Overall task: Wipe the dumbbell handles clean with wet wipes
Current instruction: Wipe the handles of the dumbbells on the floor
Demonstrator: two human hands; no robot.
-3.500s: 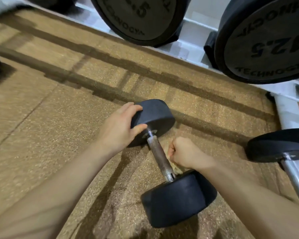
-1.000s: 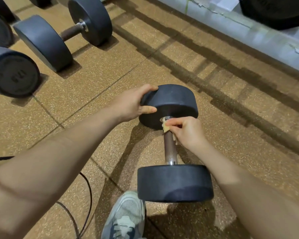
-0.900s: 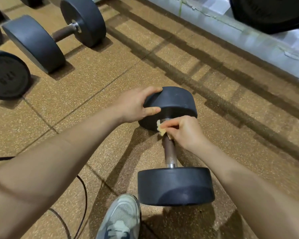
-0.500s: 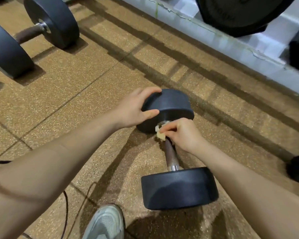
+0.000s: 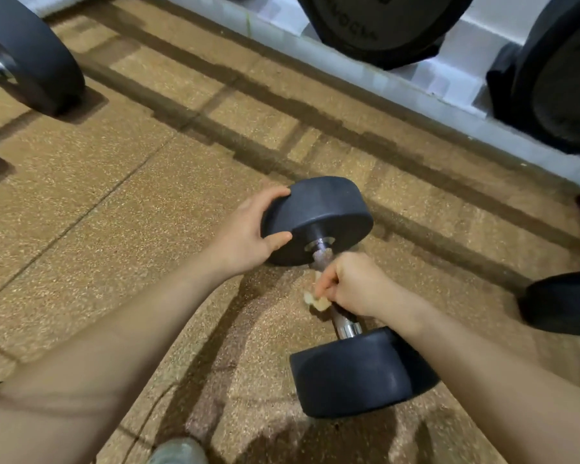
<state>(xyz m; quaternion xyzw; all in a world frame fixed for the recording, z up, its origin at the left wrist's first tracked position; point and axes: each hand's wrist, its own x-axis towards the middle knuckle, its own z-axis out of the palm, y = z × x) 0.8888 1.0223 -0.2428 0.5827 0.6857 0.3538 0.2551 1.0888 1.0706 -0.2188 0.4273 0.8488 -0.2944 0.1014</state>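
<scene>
A black dumbbell [image 5: 342, 296] is lying on the speckled brown floor [image 5: 114, 212], its far head [image 5: 318, 219] angled up and to the left and its near head [image 5: 359, 373] closer to the person. The left hand [image 5: 245, 236] is bracing the far head, the grip spread wide around its rim with the thumb pressed on the inner face. The right hand [image 5: 355, 283] is wrapping the middle of the handle [image 5: 344, 324], its grip curled tight on a crumpled yellowish wet wipe [image 5: 315, 298] that is sticking out just to the left of the fingers. Bare metal is showing above and below that grip. Well away to the upper left of the left grip, another dumbbell [image 5: 31, 55] is resting on the floor. Beyond both grips, large black weights [image 5: 382, 21] are sitting along a pale rack base [image 5: 449, 82]. A shoe tip [image 5: 178, 452] is peeking in at the bottom edge.
</scene>
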